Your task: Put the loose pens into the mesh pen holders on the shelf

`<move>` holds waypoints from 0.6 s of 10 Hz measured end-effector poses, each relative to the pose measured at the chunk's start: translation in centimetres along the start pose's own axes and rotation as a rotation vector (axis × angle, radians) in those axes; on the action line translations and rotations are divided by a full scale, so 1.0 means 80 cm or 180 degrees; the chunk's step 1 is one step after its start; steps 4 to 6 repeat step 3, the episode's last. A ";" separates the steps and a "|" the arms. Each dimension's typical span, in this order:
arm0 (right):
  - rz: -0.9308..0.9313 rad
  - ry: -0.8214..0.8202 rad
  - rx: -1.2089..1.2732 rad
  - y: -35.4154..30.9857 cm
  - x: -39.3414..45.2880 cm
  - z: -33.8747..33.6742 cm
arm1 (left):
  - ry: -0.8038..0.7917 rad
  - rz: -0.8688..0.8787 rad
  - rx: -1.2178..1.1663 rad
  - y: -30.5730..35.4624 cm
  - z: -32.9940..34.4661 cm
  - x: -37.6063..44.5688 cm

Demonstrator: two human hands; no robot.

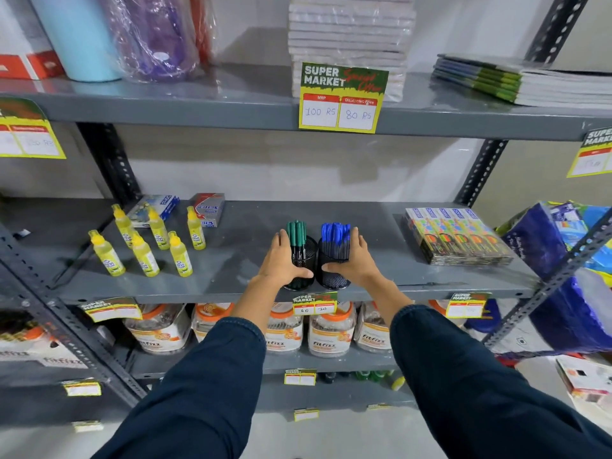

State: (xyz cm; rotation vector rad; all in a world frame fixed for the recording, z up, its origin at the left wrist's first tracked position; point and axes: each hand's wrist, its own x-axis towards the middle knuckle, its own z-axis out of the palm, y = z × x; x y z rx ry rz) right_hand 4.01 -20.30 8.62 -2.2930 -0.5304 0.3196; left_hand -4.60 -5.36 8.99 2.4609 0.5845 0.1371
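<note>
Here each hand cups one mesh holder — pens already stand upright inside.
Left hand (284,260) wraps the green-pen holder (302,263), right hand (351,260) the blue-pen holder (332,270); holders touching between the palms, near the shelf (381,260) front edge — no loose pens visible.

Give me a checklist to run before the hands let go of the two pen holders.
1. Green pens stand in the left holder: ok.
2. Blue pens stand in the right holder: ok.
3. Left hand wraps the left holder, right hand the right one: ok.
4. Both holders upright on the shelf: ok.
5. No loose pens left on the shelf: ok as far as visible; the floor is out of view.
6. Holders set back from the shelf's front edge: not ok, they sit close to it.
</note>
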 end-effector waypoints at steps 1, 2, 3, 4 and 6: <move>-0.0232 0.0141 -0.0126 -0.018 -0.015 -0.011 | 0.0141 0.0199 0.0304 0.000 -0.008 -0.007; -0.0768 0.0605 -0.0293 -0.037 -0.039 -0.026 | 0.0484 0.0537 0.0569 0.006 -0.027 -0.022; -0.1488 0.1411 -0.0551 -0.067 -0.064 -0.048 | 0.1279 0.0933 0.0563 0.029 -0.062 -0.050; -0.1488 0.1411 -0.0551 -0.067 -0.064 -0.048 | 0.1279 0.0933 0.0563 0.029 -0.062 -0.050; -0.1488 0.1411 -0.0551 -0.067 -0.064 -0.048 | 0.1279 0.0933 0.0563 0.029 -0.062 -0.050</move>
